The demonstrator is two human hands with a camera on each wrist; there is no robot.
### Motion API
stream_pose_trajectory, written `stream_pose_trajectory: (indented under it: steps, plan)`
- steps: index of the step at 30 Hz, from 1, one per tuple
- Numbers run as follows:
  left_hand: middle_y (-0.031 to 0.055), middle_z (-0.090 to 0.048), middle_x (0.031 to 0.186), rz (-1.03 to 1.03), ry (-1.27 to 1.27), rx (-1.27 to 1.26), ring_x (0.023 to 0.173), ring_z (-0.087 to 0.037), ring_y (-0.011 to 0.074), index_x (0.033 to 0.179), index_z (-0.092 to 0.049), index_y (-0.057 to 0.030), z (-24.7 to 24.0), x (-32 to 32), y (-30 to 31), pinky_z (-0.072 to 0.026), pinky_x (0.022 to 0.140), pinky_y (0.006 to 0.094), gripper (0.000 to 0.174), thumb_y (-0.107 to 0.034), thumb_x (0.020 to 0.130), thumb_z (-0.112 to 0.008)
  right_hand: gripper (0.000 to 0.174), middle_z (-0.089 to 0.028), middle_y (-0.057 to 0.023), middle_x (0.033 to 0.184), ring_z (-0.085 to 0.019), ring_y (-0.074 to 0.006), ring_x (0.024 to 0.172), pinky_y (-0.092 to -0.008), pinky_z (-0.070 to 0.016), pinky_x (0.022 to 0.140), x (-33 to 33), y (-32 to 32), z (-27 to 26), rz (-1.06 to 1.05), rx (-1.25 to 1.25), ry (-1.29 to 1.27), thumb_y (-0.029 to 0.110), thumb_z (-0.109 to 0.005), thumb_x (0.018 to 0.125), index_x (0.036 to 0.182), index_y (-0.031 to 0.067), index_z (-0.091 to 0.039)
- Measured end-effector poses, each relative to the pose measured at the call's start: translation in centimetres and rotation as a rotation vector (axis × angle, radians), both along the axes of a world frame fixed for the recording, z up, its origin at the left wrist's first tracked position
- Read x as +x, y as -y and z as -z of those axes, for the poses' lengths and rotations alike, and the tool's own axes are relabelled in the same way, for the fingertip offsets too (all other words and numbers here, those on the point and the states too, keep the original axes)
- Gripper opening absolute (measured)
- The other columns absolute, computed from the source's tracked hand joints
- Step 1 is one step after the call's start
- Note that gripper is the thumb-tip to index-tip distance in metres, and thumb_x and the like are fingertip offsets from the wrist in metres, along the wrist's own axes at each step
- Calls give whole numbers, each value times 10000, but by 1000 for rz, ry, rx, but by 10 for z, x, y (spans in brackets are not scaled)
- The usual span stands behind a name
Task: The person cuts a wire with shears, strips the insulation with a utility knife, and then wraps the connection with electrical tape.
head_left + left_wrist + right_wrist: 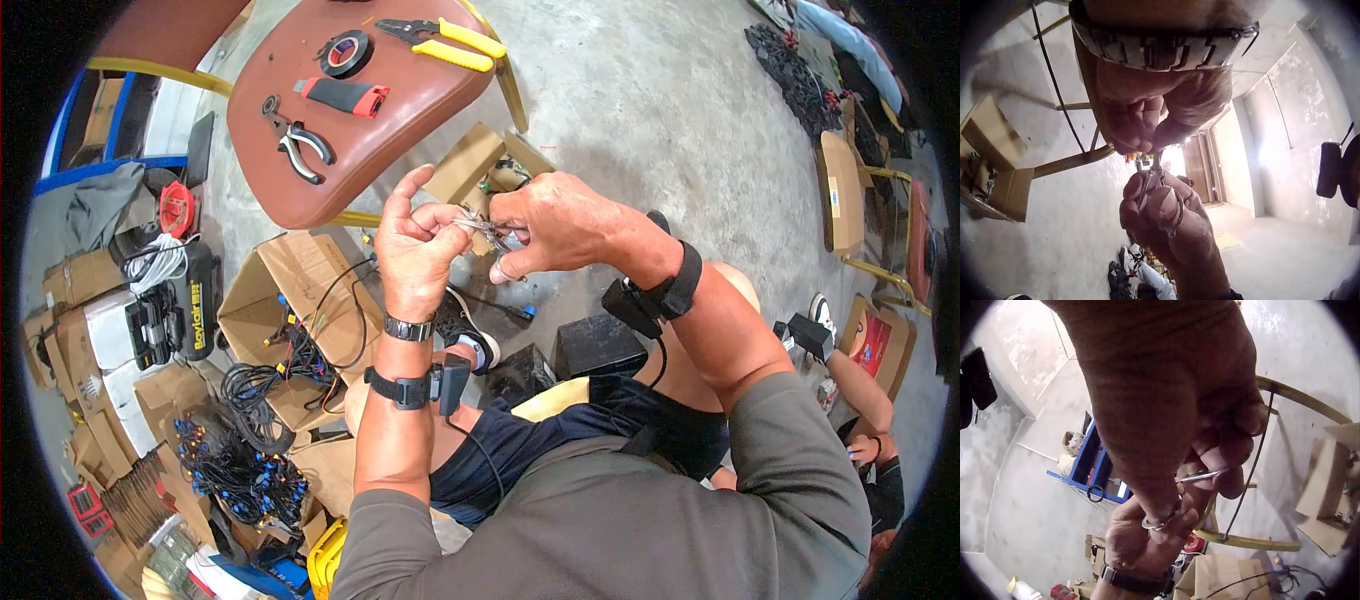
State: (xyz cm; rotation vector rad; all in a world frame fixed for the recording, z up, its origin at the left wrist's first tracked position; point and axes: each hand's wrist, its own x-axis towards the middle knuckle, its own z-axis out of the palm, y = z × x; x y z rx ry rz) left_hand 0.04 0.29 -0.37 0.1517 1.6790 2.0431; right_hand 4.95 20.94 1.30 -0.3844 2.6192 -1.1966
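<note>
My right hand [575,225] grips a small pair of metal scissors [484,228], with the thumb through one finger loop [1180,211]. The blades point toward my left hand [415,250]. There, thumb and fingertips pinch together right at the scissors' tip, and the little finger sticks out. I cannot tell what small thing the left fingers [1141,128] pinch, as they mostly hide it. Both hands are raised in front of the body, above an open cardboard box [465,165] on the floor. The right hand [1210,394] covers much of the scissors in the right wrist view.
A brown chair seat [260,170] ahead bears yellow-handled wire strippers [455,45], black tape [345,53], a utility knife [342,96] and pliers [296,140]. Boxes [290,265] with black cables [250,395] stand left. Another person's arm [860,390] shows at right.
</note>
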Motion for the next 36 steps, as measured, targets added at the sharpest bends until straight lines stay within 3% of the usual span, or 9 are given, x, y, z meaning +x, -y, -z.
stream_pose_trajectory:
  steps: [17,23,36]
  plan:
    - [105,-697,854,-19,0,-22,685,-630,151,1404,-401,23,-1,-1,0,-519,615,275,683,124,778,-656,375,-666,-198,726,-667,-407,750,-467,-525,675,-2,0,3,-11,-11,22,362,-810,676,804,32,-686]
    - [125,-700,876,-22,17,91,691,-636,160,1389,-409,37,4,-3,3,-522,624,278,620,99,818,-641,399,-664,-202,727,-664,-407,738,-465,-525,669,-5,-4,1,15,3,47,394,-796,691,786,24,-678]
    - [165,-709,930,-90,81,84,712,-664,197,1370,-421,45,4,-6,7,-547,647,294,590,90,825,-641,428,-657,-166,699,-665,-392,722,-466,-519,645,-2,0,-2,28,5,-25,438,-803,670,772,55,-642]
